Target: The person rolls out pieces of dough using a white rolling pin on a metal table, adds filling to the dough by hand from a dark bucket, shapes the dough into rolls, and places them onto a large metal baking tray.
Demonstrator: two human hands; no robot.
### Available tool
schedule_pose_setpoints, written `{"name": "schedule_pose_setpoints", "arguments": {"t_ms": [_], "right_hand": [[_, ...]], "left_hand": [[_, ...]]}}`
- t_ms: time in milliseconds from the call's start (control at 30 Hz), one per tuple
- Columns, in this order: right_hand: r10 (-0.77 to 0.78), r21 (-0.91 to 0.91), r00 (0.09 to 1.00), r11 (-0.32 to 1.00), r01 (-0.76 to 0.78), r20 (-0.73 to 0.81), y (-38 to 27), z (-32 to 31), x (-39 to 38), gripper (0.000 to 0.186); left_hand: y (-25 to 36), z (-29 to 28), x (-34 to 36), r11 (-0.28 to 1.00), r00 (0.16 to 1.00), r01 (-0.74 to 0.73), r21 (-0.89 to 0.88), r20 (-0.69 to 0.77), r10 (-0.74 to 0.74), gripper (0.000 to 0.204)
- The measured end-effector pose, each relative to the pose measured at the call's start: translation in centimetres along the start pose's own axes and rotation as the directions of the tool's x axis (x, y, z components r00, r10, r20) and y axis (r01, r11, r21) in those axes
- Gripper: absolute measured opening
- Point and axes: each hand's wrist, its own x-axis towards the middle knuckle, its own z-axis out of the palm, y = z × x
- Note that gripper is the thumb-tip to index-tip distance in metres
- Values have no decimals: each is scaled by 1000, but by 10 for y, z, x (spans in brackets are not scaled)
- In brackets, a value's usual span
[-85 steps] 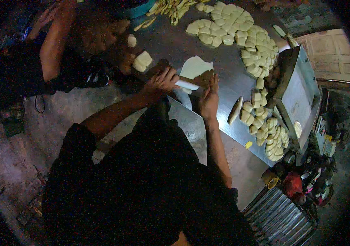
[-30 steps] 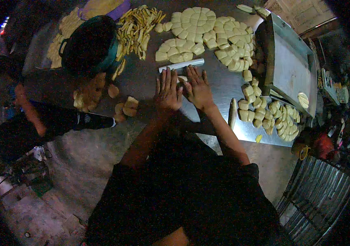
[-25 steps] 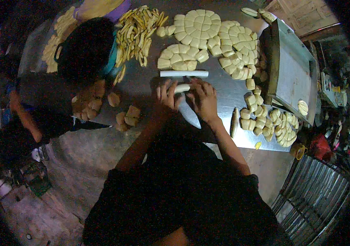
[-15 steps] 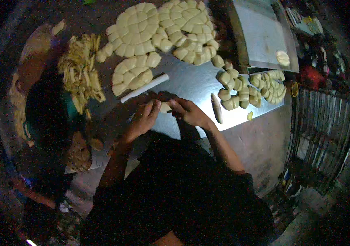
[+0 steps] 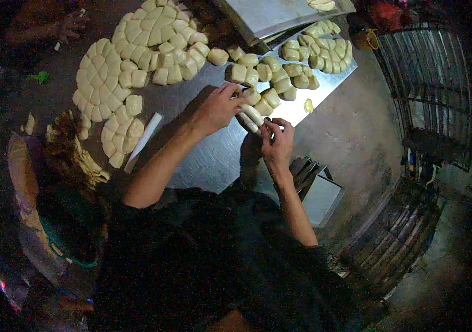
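Note:
My left hand (image 5: 219,108) and my right hand (image 5: 277,138) pinch opposite ends of pale elongated dough rolls (image 5: 251,115), two lying side by side above the steel tabletop (image 5: 202,160). Just beyond them sit cut dough blocks (image 5: 269,99), partly behind my fingers. A white cylindrical rod (image 5: 143,141) rests to the left of my left forearm. Large clusters of segmented dough (image 5: 97,80) cover the far left of the tabletop.
A steel tray (image 5: 263,16) stands beyond the blocks. A pile of yellowish strips (image 5: 81,160) and a dark tub (image 5: 70,227) are at left. Another person's hand (image 5: 72,25) shows at top left. Metal racks (image 5: 424,88) stand at right, a yellow container (image 5: 367,40) nearby.
My view has turned. Both hands have moved from beside the white rod rightward to the dough blocks, holding rolls. The long roll that lay apart at right now appears alongside the other.

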Motion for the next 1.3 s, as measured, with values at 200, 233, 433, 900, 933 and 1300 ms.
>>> {"name": "schedule_pose_setpoints", "arguments": {"t_ms": [200,233,433,900,933,1300], "right_hand": [[8,145,945,988,-59,327,28,-26,0,23],[-29,127,962,992,-6,272,38,-35,2,24],[-228,-253,967,934,251,117,109,-80,55,63],[-736,685,365,671,284,570,-39,-44,0,56],[-790,712,331,610,348,516,-57,-13,-10,58],[-672,331,-13,348,877,741,-81,21,44,56]], "left_hand": [[10,-1,-10,962,990,134,236,14,-142,18],[19,-3,-12,934,982,184,308,-7,-191,17],[101,37,-24,841,974,212,498,-39,-223,48],[213,105,-165,552,181,812,-191,-816,-549,31],[220,97,-176,440,84,873,-213,-822,-564,26],[118,121,-241,466,440,872,148,-654,-616,55]]}}
